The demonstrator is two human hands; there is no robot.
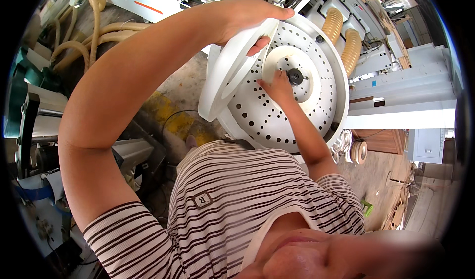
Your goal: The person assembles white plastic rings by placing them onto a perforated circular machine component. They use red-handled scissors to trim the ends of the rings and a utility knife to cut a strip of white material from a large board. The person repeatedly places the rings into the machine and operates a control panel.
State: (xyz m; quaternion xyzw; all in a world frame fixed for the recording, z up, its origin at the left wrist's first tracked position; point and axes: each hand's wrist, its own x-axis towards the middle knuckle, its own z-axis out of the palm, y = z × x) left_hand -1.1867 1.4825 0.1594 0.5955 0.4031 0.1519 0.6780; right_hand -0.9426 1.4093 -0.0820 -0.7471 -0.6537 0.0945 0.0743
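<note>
A round white housing [338, 88] opens in front of me. Inside sits a white disc [309, 123] pierced with several rings of dark holes, with a black knob-like hub [295, 76] at its middle. A thick white ring-shaped lid [213, 98] stands tilted at the housing's left side. My left hand [247, 24] is wrapped over the lid's top edge; its fingertips show through on the inner side. My right hand [280, 88] reaches into the housing, thumb apart from the fingers, just left of the hub. I see nothing held in it; whether it touches the disc is unclear.
Tan ribbed hoses [350, 51] join a white machine at the upper right. More hoses [94, 36] lie at the upper left. A white beam [401, 119] extends rightward. Dark equipment [143, 153] stands left of my body, and a cable [173, 115] crosses the floor.
</note>
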